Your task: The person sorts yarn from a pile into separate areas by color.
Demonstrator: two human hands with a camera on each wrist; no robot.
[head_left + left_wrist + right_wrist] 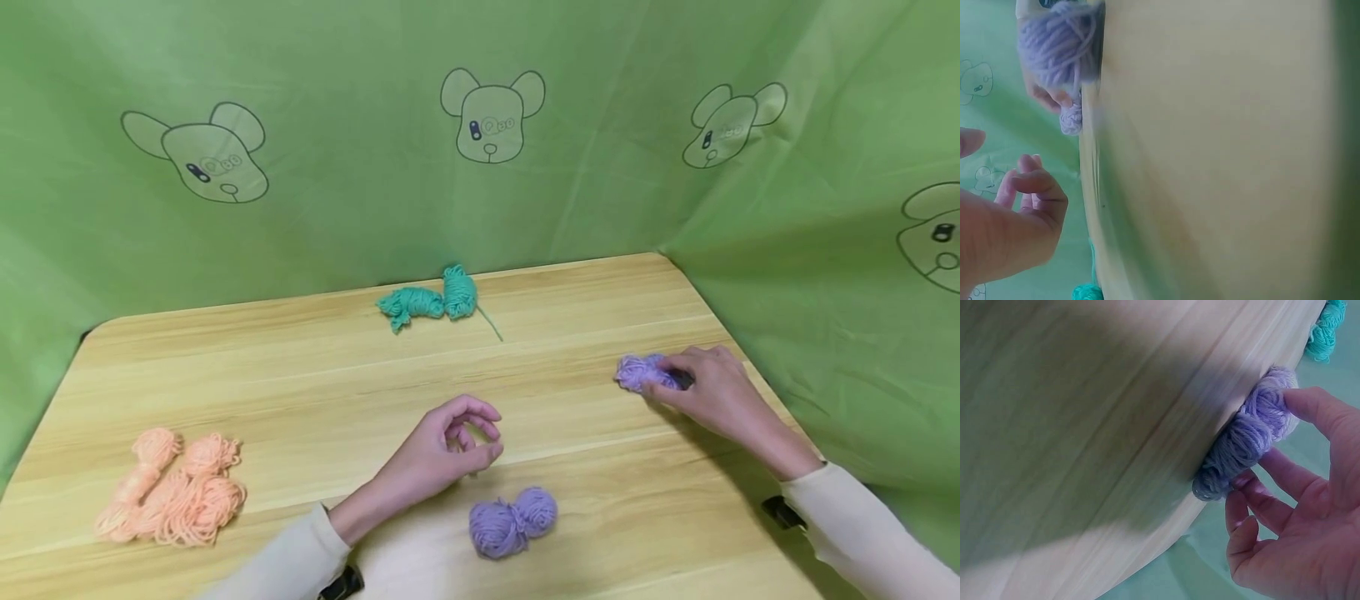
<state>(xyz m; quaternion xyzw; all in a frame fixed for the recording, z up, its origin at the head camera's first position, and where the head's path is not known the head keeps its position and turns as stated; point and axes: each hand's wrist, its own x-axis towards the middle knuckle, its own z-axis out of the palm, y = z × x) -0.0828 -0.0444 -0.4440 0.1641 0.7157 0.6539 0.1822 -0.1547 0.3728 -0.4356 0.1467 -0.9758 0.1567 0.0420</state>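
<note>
At the table's right side, my right hand (716, 392) has thumb and fingers around a light purple yarn bundle (636, 372). In the right wrist view the thumb presses one part of this yarn (1272, 406), and the other fingers touch it lower down; it lies on the wood. My left hand (442, 446) hovers over the middle of the table, fingers loosely curled with nothing in them. Just in front of it lies a darker purple yarn bundle (498, 528), tied at its waist into two balls; the left wrist view shows that purple yarn (1060, 47) close up.
Several peach yarn bundles (176, 496) lie grouped at the left of the wooden table (300, 375). Two teal yarn bundles (459, 293) sit near the back edge, one with a loose strand. A green curtain (360, 192) with printed mouse heads encloses the back and sides.
</note>
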